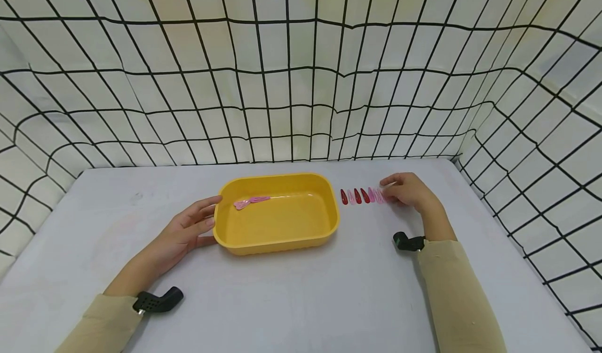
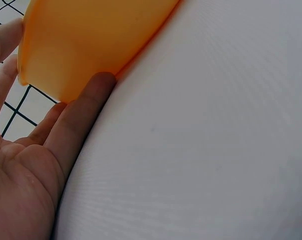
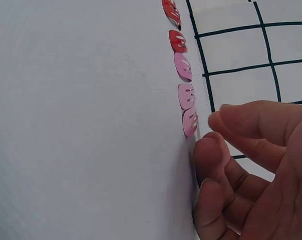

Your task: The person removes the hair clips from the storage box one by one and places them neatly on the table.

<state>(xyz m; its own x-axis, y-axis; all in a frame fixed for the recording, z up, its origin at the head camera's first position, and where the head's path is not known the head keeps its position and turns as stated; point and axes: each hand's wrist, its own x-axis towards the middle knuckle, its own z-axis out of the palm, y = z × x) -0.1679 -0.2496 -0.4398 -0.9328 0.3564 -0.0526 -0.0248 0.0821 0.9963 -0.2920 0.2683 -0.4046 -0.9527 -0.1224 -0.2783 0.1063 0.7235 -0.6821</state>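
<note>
A yellow plastic tub stands at the middle of the table, with pink hair clips lying in its left part. My left hand rests against the tub's left end, its extended fingers touching the wall and rim. To the tub's right, red hair clips and pink hair clips lie in a row. At the right end of that row is my right hand, fingers slightly bent. Beside its fingertips, the right wrist view shows the nearest pink clip; nothing visible is between thumb and fingers.
A white cloth covers the table. Black grid netting over white sheets rises behind the table and along both sides. Each wrist carries a black camera, one on the left and one on the right.
</note>
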